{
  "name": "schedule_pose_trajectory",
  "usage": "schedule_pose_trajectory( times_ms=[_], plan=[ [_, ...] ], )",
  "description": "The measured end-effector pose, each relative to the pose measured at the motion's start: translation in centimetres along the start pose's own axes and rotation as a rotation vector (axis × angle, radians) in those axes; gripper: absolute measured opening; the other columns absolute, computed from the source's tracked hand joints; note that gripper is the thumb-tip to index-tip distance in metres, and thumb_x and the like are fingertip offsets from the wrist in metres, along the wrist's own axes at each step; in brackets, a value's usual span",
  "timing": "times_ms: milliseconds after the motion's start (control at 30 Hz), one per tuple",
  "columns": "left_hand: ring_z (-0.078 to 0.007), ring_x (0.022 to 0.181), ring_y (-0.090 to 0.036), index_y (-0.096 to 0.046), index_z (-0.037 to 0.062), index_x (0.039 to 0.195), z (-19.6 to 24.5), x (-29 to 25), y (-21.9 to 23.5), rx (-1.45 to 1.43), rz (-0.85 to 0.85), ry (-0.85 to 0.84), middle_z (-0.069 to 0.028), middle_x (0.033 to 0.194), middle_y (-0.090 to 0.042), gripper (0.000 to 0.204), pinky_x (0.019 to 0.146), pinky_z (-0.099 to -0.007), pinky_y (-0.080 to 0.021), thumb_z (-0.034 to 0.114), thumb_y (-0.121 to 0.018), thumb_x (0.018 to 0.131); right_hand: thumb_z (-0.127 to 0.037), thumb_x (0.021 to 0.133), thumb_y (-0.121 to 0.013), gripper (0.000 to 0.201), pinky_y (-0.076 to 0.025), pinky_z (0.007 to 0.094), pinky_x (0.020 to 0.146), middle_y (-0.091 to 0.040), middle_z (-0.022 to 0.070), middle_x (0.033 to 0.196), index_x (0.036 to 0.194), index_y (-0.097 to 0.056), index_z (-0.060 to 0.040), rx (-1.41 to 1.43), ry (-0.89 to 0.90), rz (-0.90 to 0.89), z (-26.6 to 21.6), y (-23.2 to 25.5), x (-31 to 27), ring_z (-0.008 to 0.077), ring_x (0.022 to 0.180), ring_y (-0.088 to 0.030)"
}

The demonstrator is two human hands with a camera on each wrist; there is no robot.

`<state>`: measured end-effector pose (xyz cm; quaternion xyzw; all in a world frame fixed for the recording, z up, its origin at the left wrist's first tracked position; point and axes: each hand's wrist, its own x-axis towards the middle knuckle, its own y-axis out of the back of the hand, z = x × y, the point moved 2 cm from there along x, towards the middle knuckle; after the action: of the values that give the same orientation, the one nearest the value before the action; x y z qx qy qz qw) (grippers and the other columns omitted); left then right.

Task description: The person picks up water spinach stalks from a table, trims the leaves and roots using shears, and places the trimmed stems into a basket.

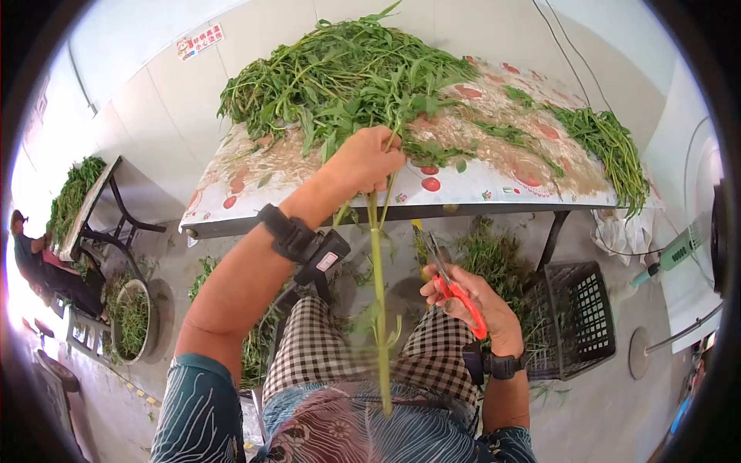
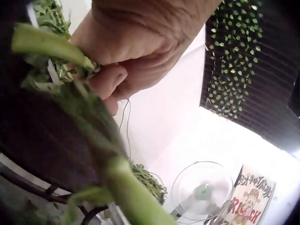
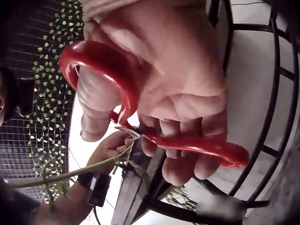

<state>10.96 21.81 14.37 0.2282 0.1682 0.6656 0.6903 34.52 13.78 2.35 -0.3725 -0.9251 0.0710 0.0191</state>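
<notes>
My left hand (image 1: 369, 160) grips a long green stem (image 1: 378, 293) at the table's front edge; the stem hangs down toward my lap. In the left wrist view the fingers (image 2: 112, 79) curl round the stem (image 2: 51, 47). My right hand (image 1: 471, 297) holds red-handled scissors (image 1: 455, 289), blades pointing up, to the right of the stem and apart from it. The right wrist view shows thumb and fingers through the red handles (image 3: 122, 89).
A big heap of leafy greens (image 1: 347, 69) lies on the patterned table (image 1: 494, 185), with a smaller bunch (image 1: 610, 147) at its right. A black crate (image 1: 587, 316) stands under the table beside cut greens (image 1: 494, 262). Another person (image 1: 31, 262) sits far left by a bowl (image 1: 131, 320).
</notes>
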Motion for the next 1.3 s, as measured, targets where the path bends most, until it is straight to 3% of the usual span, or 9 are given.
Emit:
schedule_pose_trajectory(
  times_ms=[67,233,367,567,700,900,1000,1100,1300],
  plan=[
    [-0.0099,0.047,-0.047,-0.054,-0.0025,0.103,0.1,0.1,-0.1,0.168,0.015,-0.079,-0.0024,0.069,-0.055,0.030,0.039,-0.0259,-0.034,0.013,-0.058,0.078,-0.018,0.084,-0.064,0.051,-0.045,0.0238,0.078,-0.056,0.0057,0.103,0.129,-0.044,-0.0047,-0.044,0.005,-0.023,-0.1,0.2,-0.1,0.0124,0.093,-0.054],
    [-0.0107,0.048,-0.047,-0.059,-0.0036,0.099,-0.2,0.9,0.0,0.406,-0.024,-0.193,-0.0058,0.071,-0.060,0.032,0.042,-0.0286,-0.036,0.015,-0.060,0.073,-0.018,0.084,-0.065,0.050,-0.046,0.0238,0.078,-0.057,0.0048,0.102,0.128,-0.046,-0.0060,-0.014,0.050,-0.005,-0.1,-0.5,0.0,0.0123,0.091,-0.055],
    [-0.0078,0.049,-0.044,-0.056,0.0000,0.102,-0.1,0.2,0.8,0.024,-0.101,0.038,-0.0066,0.081,-0.062,0.027,0.039,-0.0227,-0.033,0.011,-0.057,0.078,-0.013,0.084,-0.064,0.049,-0.046,0.0226,0.078,-0.056,0.0052,0.104,0.128,-0.045,-0.0047,0.303,-0.076,-0.024,1.1,-0.5,0.6,0.0117,0.092,-0.054],
    [-0.0041,0.048,-0.034,-0.054,0.0038,0.101,-2.4,-2.0,2.4,-0.871,-0.189,0.024,-0.0039,0.079,-0.057,0.016,0.035,-0.0180,-0.023,0.005,-0.051,0.085,-0.011,0.082,-0.064,0.052,-0.046,0.0244,0.078,-0.055,0.0060,0.108,0.130,-0.043,-0.0043,-0.033,0.054,0.011,-0.6,-2.0,1.8,0.0124,0.088,-0.054],
    [-0.0040,0.050,-0.036,-0.055,0.0061,0.103,-4.0,-2.4,3.5,-0.992,-0.287,-0.133,-0.0038,0.084,-0.058,0.014,0.037,-0.0170,-0.025,0.012,-0.052,0.091,-0.023,0.078,-0.070,0.061,-0.045,0.0270,0.079,-0.058,0.0067,0.100,0.129,-0.043,-0.0043,-0.383,0.173,0.055,-1.0,-2.2,3.2,0.0154,0.085,-0.055],
    [-0.0059,0.057,-0.041,-0.053,0.0084,0.102,-4.7,-3.2,3.6,-1.103,-0.278,-0.288,-0.0031,0.086,-0.054,0.013,0.042,-0.0173,-0.032,0.014,-0.054,0.090,-0.019,0.076,-0.072,0.059,-0.045,0.0249,0.072,-0.058,0.0046,0.095,0.126,-0.045,-0.0034,-0.623,0.201,0.100,-3.2,-3.3,4.2,0.0113,0.074,-0.049],
    [-0.0073,0.061,-0.045,-0.053,0.0091,0.103,-4.8,-3.1,3.7,-1.136,-0.296,-0.292,-0.0024,0.088,-0.052,0.015,0.044,-0.0184,-0.035,0.015,-0.056,0.090,-0.032,0.074,-0.071,0.063,-0.045,0.0340,0.069,-0.057,0.0128,0.082,0.124,-0.046,-0.0031,-0.661,0.243,0.109,-3.5,-3.7,5.1,0.0248,0.075,-0.057],
    [-0.0077,0.061,-0.045,-0.053,0.0089,0.104,-5.0,-3.2,3.8,-1.174,-0.300,-0.283,-0.0026,0.087,-0.053,0.015,0.044,-0.0186,-0.035,0.014,-0.054,0.090,-0.034,0.073,-0.072,0.064,-0.045,0.0355,0.067,-0.058,0.0139,0.081,0.122,-0.047,-0.0023,-0.738,0.250,0.136,-4.1,-4.1,5.7,0.0278,0.074,-0.058],
    [-0.0072,0.059,-0.043,-0.052,0.0089,0.104,-5.3,-2.9,3.9,-1.182,-0.283,-0.278,-0.0018,0.087,-0.053,0.015,0.042,-0.0188,-0.033,0.013,-0.053,0.090,-0.025,0.070,-0.076,0.059,-0.043,0.0314,0.059,-0.050,0.0104,0.070,0.119,-0.049,-0.0048,-0.792,0.322,0.179,-2.9,-4.6,6.5,0.0200,0.062,-0.049]
  ],
)
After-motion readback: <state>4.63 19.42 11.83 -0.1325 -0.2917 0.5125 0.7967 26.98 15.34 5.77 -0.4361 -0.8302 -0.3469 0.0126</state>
